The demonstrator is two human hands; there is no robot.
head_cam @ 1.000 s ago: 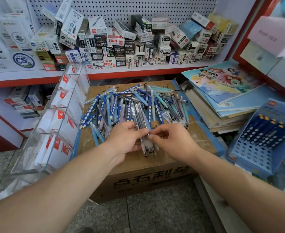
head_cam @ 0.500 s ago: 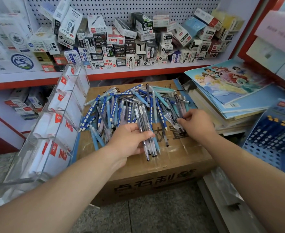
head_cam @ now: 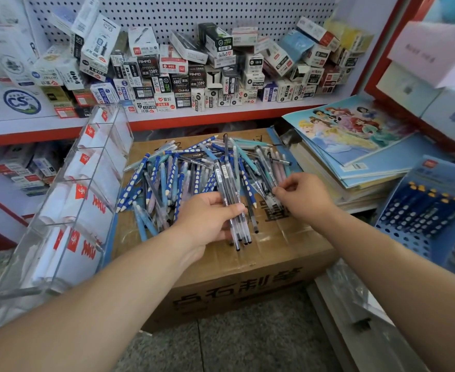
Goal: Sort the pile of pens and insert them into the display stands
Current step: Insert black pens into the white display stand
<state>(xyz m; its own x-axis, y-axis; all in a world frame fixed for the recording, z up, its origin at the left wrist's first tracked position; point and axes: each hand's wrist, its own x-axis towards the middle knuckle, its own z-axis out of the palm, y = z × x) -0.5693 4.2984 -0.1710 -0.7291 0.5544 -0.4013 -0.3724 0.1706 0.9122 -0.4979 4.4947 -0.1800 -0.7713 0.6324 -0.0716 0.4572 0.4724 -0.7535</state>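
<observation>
The person stands over a brown cardboard box, and a big messy pile of blue, white and pale pens lies on top of it. The left hand is closed round a small bunch of thin see-through pens with dark caps. It holds them side by side, tips pointing down toward the near edge of the box. The right hand is at the right side of the pile. Its fingers are curled, and the fingertips seem to pinch one more thin dark pen of the same kind, which lies among the others. I think the person is picking out all the pens that match, one at a time, to make the bunch bigger. On the left, leaning against the box, is a tall clear plastic stand with four pockets. I see only white cards with red marks in it and no pens. On the right is a blue stand full of little holes, and a row of dark blue pens with yellow ends already sits in it. So a small part looks done. Most of the pens are in the pile, mixed up, and the bunch in the left hand has not gone into any stand yet. There is a lot of sorting left.
</observation>
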